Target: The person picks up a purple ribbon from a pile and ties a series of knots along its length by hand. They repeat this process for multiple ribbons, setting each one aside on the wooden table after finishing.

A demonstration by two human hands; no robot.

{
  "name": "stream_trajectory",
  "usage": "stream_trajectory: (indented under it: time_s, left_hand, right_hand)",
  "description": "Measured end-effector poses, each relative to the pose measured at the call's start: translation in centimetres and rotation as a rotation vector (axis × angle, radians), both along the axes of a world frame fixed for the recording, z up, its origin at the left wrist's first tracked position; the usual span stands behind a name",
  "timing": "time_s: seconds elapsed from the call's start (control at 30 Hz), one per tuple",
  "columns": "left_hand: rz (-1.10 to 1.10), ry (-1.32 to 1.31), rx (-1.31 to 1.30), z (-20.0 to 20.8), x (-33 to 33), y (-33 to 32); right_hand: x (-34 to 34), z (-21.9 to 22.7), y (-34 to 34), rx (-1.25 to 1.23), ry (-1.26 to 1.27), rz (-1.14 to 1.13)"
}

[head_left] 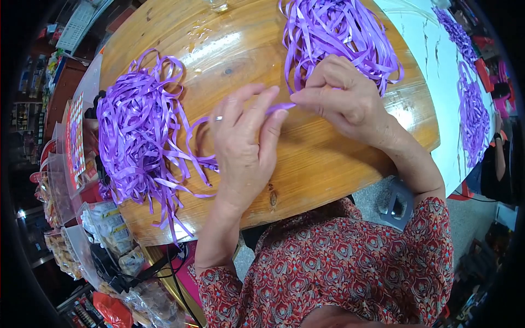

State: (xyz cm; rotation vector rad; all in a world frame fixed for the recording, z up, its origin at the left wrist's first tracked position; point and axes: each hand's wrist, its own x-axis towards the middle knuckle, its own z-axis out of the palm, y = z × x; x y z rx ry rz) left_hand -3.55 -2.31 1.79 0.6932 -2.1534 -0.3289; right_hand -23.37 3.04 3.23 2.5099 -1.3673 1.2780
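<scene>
A purple ribbon is stretched between my two hands above the wooden table. My right hand pinches it between thumb and bent forefinger. Loosely curled round the ribbon is my left hand, which wears a ring; thumb and forefinger stand a little apart, and the palm side is hidden. From behind that hand the ribbon runs left towards a large tangled heap of purple ribbons. Loose ends of this heap trail near my left wrist. Beyond my right hand lies a second purple ribbon bundle, in longer, smoother loops.
The round wooden table bears wet spots and a glass at its far edge. To the right, a white marbled table holds more purple ribbons. Bagged goods crowd the left. Another person's arm shows at far right.
</scene>
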Motion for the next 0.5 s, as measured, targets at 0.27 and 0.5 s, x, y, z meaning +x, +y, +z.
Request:
stream_trajectory:
  time_s: [0.27, 0.5]
  left_hand:
    - [-0.208, 0.394, 1.162, 0.7, 0.0, 2.0]
    - [-0.112, 0.489, 1.025, 0.3, 0.2, 1.8]
  right_hand:
    - [0.7, 0.5, 0.8, -0.208, 0.114, 0.042]
    - [-0.4, 0.8, 0.4, 0.035, -0.048, -0.020]
